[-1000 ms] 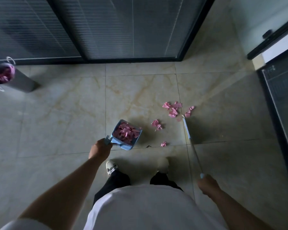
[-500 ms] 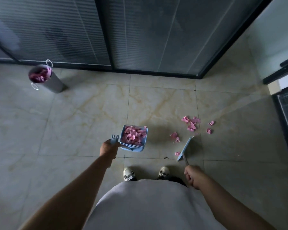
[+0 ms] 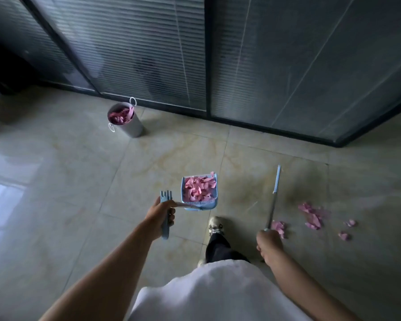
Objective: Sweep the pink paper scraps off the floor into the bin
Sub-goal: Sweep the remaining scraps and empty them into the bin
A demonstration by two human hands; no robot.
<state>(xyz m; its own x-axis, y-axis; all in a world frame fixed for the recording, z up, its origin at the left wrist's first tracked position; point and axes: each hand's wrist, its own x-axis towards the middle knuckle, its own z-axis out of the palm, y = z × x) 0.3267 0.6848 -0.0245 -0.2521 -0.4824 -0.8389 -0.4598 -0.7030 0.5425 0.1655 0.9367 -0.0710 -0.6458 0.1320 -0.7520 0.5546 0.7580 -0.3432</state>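
My left hand (image 3: 161, 216) grips the handle of a blue dustpan (image 3: 212, 203), held above the floor and full of pink paper scraps. My right hand (image 3: 269, 245) grips the thin broom stick (image 3: 273, 200), which points away from me and up off the floor. More pink scraps (image 3: 313, 217) lie loose on the tiles at the right, beside my right hand. The grey metal bin (image 3: 133, 126) stands at the back left near the glass wall, with pink scraps inside it.
A glass partition with blinds and dark frames (image 3: 207, 66) runs along the back. My shoe (image 3: 215, 225) and dark trouser leg step forward between my hands. Beige marble tiles (image 3: 56, 181) spread to the left between me and the bin.
The view has swung left and the bin now lies nearer the middle. The loaded dustpan is lifted higher, the broom is raised off the scraps, and one foot has stepped forward.
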